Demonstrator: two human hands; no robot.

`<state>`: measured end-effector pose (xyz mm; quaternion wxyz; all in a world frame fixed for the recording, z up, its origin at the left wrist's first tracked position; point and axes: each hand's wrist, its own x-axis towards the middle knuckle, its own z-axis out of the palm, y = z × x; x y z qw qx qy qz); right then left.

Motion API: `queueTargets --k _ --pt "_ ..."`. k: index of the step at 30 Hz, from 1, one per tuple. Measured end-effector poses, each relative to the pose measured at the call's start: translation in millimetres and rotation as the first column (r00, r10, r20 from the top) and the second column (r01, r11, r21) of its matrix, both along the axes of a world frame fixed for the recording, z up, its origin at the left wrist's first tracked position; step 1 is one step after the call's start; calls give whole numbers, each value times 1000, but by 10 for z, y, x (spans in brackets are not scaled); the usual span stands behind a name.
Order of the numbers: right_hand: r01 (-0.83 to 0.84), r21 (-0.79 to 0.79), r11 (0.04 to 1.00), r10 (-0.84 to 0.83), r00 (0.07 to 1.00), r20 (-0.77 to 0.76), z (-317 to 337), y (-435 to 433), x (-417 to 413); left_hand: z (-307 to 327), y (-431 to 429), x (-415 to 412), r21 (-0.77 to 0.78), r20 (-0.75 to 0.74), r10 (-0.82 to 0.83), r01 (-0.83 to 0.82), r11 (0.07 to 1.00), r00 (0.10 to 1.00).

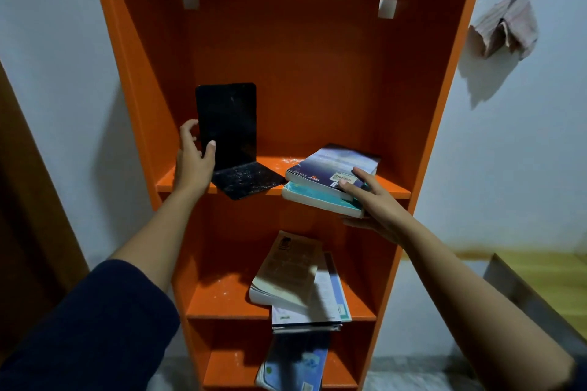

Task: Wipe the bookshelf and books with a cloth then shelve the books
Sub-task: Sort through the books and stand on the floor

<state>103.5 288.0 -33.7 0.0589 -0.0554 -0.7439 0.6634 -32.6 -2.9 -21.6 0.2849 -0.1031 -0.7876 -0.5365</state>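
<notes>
An orange bookshelf (422, 124) stands in front of me. On its upper shelf a dusty black L-shaped bookend (232, 127) stands upright, and my left hand (193, 159) grips its left edge. To the right lie two stacked books, a dark blue book (324, 165) on a teal-edged book (314, 198), jutting over the shelf front. My right hand (371, 200) holds this stack, fingers on top and thumb beneath. A striped cloth (505, 28) hangs on the wall at the upper right.
On the middle shelf lies a tan book (286, 270) on white books (327, 298). A blue book (295, 362) leans out of the lowest shelf. White dust speckles the shelf boards. Two white brackets (387, 8) sit on the back panel. A wooden bed edge (540, 270) is at right.
</notes>
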Motion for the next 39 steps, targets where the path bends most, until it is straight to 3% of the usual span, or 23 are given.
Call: queueTargets --k 7,14,21,28,36,39 --pt "46 -271 962 -59 997 -40 -14 -91 -78 3 39 54 -68 -30 17 -19 998 999" --pt "103 -269 958 -119 992 -44 -39 -333 263 43 -184 395 -166 -99 39 -55 985 994" --pt "104 -306 947 -157 976 -154 -177 -996 936 60 -813 938 -192 -204 48 -88 978 978" --pt "-34 -391 920 -61 972 -228 -596 -1765 1283 -298 -1720 1439 -287 -162 27 -73 955 986" --pt "-227 -285 931 219 974 -59 -1469 -2572 1055 -1173 -2849 1950 -262 80 227 -199 944 971" --pt "-307 -347 886 347 936 57 -1853 -2783 900 -1663 -3179 2142 -298 140 339 -287 910 930"
